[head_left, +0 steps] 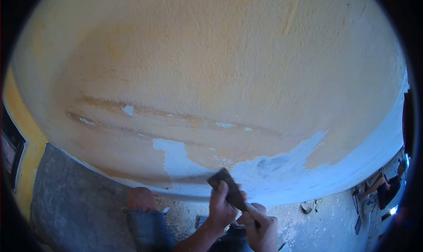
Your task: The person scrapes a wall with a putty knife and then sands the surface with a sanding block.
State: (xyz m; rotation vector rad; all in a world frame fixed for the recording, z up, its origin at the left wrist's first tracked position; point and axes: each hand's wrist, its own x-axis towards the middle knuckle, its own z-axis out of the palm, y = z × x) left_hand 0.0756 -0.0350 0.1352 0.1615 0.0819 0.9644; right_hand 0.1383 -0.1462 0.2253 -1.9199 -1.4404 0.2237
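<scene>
At the foot of the curved-looking wall (211,71), a person sits or crouches with bent knees, working both hands around one scraper (234,195). It is held up in front of the wall's pale bare strip, its dark flat blade tilted up and to the left; whether the edge touches the surface I can't tell. The left hand (221,213) is closed on the blade, thumb flat along its face, fingers wrapped behind. The right hand (262,232) has its fingers curled tight about the light-coloured handle.

Yellowish paint covers most of the wall, crossed by brown streaks (99,103), and low down it gives way to a ragged whitish patch (269,170). A bare knee (142,198) above a blue trouser leg (147,230) sticks up just beside the wall's base, hiding some of the floor. Flakes (307,207) lie along the grey floor (79,190) there. Over on the left stands a yellow upright (35,157), with a dark opening (11,142) beside it. Well apart, at the far right, another person (388,192) in dark clothing is near a long dark object (357,225), too small to make out.
</scene>
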